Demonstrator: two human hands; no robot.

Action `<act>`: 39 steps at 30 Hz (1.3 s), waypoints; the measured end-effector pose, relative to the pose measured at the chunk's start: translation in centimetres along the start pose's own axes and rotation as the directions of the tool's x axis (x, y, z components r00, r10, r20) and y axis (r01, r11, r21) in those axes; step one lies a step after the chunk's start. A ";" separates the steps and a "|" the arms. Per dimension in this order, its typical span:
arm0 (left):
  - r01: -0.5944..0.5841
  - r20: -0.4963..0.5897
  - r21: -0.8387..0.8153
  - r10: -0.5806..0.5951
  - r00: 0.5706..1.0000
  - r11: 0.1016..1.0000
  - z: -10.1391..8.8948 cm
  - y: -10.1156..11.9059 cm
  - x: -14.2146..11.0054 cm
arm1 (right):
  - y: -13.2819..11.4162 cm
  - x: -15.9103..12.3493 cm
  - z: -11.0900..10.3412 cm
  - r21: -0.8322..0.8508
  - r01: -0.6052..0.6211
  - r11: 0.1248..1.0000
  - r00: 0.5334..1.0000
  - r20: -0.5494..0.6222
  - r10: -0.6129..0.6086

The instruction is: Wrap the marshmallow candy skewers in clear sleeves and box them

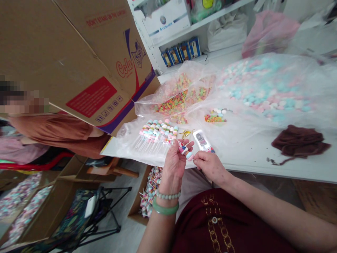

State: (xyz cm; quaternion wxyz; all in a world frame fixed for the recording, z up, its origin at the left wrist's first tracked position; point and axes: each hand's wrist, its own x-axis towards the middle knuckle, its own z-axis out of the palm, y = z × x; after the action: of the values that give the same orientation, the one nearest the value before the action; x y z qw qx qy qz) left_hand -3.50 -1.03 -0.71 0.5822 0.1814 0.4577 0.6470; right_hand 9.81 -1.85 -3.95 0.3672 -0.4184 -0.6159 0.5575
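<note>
Item: left hand (174, 167), fingers curled around a pink-and-white candy piece (183, 149) at its 1 o'clock; right hand (210, 167), fingertips together on a pale blue candy (189, 155). We flag a slack pinch: candy could drop past the table edge (252, 168)

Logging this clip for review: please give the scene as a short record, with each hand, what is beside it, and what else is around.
Left hand: holds a small pink-and-white candy
Right hand: pinches a round pastel candy
Beside hands: pastel candy skewers on a clear plastic bag; gold twist ties
Surroundings: heap of pastel round candies; multicoloured candy pieces; maroon cloth; cardboard box
</note>
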 end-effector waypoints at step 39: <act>-0.081 0.138 -0.010 0.082 0.987 0.997 1.4 3.5 -0.5 | -2.8 0.9 -0.4 0.290 -0.059 0.955 0.994 0.105 0.029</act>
State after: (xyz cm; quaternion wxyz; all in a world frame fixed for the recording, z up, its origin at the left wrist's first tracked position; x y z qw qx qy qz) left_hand -4.36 -0.64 2.96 0.5861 0.2432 0.4070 0.6570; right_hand 9.56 -0.91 -1.13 0.3814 -0.3448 -0.5346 0.6707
